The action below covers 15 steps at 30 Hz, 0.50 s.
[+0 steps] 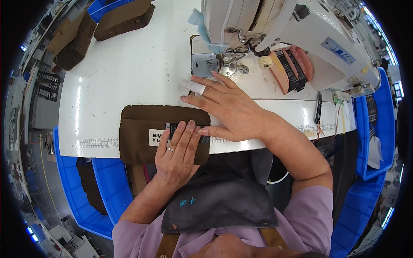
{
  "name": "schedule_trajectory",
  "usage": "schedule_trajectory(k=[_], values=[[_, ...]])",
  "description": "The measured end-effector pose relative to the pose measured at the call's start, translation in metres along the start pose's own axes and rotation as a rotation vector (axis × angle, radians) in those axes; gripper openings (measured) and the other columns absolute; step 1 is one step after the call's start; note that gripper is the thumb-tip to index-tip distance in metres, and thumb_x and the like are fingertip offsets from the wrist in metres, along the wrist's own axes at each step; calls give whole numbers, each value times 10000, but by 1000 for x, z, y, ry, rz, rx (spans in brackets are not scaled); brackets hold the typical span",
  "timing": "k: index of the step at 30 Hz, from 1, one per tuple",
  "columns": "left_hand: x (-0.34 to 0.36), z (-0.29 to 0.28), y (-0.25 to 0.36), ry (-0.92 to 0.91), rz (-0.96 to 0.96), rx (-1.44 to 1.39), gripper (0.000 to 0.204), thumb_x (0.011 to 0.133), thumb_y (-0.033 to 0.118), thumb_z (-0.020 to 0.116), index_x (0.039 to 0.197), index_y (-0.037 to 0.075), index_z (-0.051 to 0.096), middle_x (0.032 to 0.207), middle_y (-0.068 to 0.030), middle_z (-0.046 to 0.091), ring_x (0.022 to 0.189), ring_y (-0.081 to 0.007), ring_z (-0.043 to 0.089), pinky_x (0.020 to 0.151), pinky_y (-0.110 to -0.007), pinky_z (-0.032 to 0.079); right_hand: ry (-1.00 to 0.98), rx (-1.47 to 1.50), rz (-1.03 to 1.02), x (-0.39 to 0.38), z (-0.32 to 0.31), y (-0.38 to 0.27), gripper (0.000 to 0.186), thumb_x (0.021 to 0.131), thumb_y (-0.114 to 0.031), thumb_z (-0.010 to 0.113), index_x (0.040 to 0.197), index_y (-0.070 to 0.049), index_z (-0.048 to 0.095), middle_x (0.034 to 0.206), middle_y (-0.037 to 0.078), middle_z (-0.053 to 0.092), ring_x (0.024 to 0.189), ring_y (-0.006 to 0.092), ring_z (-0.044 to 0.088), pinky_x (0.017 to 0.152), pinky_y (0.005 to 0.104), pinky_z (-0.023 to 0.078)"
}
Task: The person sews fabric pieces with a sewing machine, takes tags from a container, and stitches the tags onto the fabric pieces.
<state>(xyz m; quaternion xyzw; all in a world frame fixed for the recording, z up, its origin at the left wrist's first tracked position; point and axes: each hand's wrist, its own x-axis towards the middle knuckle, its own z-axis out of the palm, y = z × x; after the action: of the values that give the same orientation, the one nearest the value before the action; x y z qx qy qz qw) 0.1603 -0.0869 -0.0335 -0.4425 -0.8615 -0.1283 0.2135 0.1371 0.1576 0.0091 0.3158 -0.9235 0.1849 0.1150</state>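
A brown padded fabric piece (137, 120), seemingly a pouch, lies at the table's front edge with a pale label (155, 137) on its front. Flat across it rests my left hand (178, 148), fingers stretched out over a black strip (172, 126) and hiding part of it. My right hand (230, 105) is spread wide, a white wrap round one finger. Its thumb tip touches the strip's right end beside my left fingers, while the other fingers reach toward the metal plate (202, 64) of the sewing machine (309, 34).
More brown padded pieces (122, 23) lie at the back left. Beside the machine, a pink holder (307, 64) carries black strips. Dark thread snips (318, 107) lie at the right. Blue bins (114, 189) flank the table, and a ruler strip (99, 142) runs along its front.
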Motion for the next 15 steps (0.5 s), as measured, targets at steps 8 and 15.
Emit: schedule_trajectory(k=[8,15], values=[[-3,4,-2,27,11,-62,453,887,251,724,1274,19,681,1409,-152,658,1368,-294,595,1193,-506,367,-11,2,11,-1,3,2,678,927,-437,677,1495,-105,513,1269,177,612,1479,368,413,1215,613,275],[-4,4,0,60,92,-6,428,886,215,732,1302,126,685,1417,-147,654,1362,-298,601,1185,-521,356,-18,9,25,-1,2,3,694,886,-410,702,1479,-99,522,1336,183,601,1470,376,423,1217,610,275]])
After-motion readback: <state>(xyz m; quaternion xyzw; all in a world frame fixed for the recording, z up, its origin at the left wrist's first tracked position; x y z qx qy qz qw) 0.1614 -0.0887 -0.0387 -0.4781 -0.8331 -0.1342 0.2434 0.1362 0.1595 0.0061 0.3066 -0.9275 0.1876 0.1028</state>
